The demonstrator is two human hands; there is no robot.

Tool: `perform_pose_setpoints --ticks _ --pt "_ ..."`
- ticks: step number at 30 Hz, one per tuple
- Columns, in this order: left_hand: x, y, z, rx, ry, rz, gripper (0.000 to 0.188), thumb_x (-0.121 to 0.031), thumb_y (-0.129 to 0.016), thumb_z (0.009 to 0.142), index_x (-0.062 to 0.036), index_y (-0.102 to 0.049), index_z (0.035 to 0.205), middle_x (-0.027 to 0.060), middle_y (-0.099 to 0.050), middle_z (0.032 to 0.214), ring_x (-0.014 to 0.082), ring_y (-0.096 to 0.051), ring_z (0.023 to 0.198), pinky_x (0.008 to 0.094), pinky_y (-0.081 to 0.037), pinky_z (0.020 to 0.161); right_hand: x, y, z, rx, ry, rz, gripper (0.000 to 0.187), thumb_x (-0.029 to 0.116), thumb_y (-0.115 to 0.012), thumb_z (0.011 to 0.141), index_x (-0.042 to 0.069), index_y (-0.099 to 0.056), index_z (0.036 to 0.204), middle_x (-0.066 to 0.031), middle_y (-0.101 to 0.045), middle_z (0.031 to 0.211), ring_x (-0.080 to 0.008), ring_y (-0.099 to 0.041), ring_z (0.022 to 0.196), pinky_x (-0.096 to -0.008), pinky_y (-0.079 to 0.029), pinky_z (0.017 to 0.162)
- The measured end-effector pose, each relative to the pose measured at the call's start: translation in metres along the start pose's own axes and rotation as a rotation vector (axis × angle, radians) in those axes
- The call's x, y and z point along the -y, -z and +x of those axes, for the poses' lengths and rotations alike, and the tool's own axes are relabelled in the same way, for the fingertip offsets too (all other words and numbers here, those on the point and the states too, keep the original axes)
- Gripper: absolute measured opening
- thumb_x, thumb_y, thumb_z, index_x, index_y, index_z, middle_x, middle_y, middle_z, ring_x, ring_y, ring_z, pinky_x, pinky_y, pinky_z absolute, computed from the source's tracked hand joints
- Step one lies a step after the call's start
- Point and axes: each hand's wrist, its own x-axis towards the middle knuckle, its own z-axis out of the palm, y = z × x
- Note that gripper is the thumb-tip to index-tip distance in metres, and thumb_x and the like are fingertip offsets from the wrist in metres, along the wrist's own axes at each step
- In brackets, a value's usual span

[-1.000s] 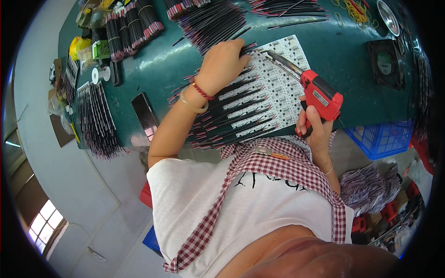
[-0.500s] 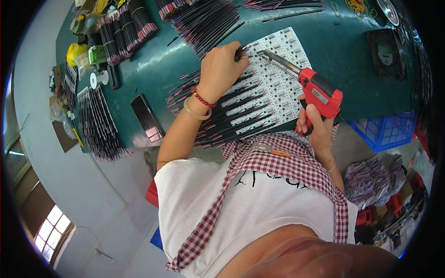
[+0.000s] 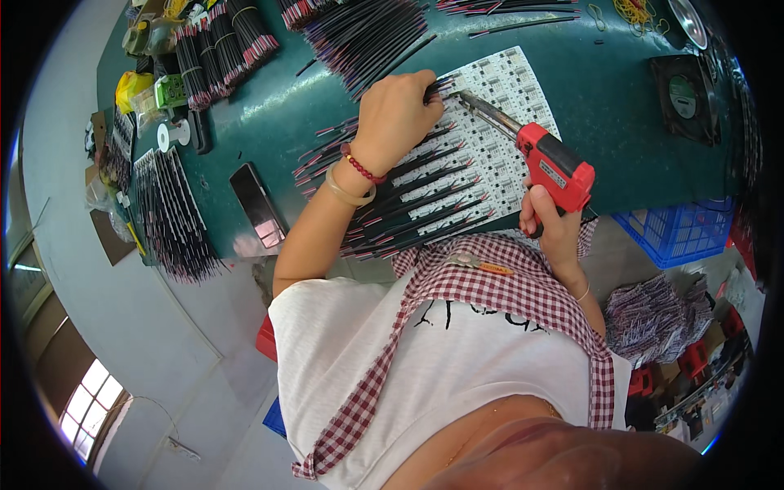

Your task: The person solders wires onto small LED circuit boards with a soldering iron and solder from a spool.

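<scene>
Head view: right hand is gripping the handle of a red soldering gun, its metal tip lying over the white circuit board panel on the green table. Left hand is resting curled, fingers pressing black wires onto the panel near the tip. A dark phone is lying to the left, well apart.
</scene>
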Motion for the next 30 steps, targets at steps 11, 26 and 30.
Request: perform_pose_setpoints --ticks 11,26,30 --pt "0.002 -0.001 0.003 0.019 -0.039 0.056 0.014 -0.014 -0.061 0.074 -0.0007 -0.062 0.077 0.0190 -0.059 0.061 0.0382 -0.058 0.060 0.0433 -0.046 0.056 -0.007 0.006 -0.007 0.004 0.028 0.110 0.032 0.018 -0.050 0.095 -0.003 -0.048 0.119 -0.0036 -0.050 0.062 -0.0076 -0.043 0.047 -0.0238 -0.039 0.047" --pt "-0.008 0.001 -0.002 0.007 -0.069 0.104 0.012 -0.013 -0.060 0.075 -0.0007 -0.059 0.077 0.0168 -0.062 0.073 0.0363 -0.060 0.067 0.0437 -0.048 0.060 -0.017 0.012 -0.008 0.059 0.009 0.030 0.025 0.019 -0.051 0.094 -0.002 -0.052 0.107 -0.0032 -0.050 0.061 -0.0076 -0.044 0.047 -0.0235 -0.039 0.047" --pt "-0.009 0.002 -0.002 0.029 -0.071 0.110 0.013 -0.013 -0.060 0.076 0.0000 -0.059 0.077 0.0166 -0.063 0.075 0.0362 -0.060 0.069 0.0442 -0.048 0.061 -0.011 0.004 -0.012 -0.020 -0.012 0.095 0.022 0.017 -0.053 0.094 -0.002 -0.054 0.103 -0.0018 -0.051 0.060 -0.0068 -0.044 0.048 -0.0228 -0.038 0.047"
